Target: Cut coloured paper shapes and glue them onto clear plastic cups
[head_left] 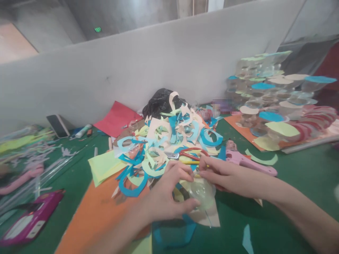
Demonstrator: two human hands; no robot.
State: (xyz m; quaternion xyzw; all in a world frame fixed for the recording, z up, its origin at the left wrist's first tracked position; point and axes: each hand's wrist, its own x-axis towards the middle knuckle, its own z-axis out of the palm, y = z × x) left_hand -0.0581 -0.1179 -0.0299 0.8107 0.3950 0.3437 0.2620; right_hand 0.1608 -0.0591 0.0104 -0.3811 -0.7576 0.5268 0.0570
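Note:
A small clear plastic cup [203, 193], pale greenish and see-through, is between my two hands. My left hand [173, 197] curves around its left side, thumb low and fingers at the top edge. At the upper right edge, my right hand [221, 174] pinches the cup with its fingertips; exactly what lies under them is hard to see. Just beyond the hands are red-handled scissors [194, 153] and a yellow pencil [189, 163], both on a heap of cut paper rings [156, 164]. A pink glue gun [239, 159] lies past my right wrist.
Stacked clear cups with coloured paper tops [280, 116] stand at the back right. A black plastic bag [160, 102] sits behind the paper heap. On the left are a phone [57, 126], a magenta box-like item [33, 218] and plastic strips. Orange sheet [106, 215] lies at front left.

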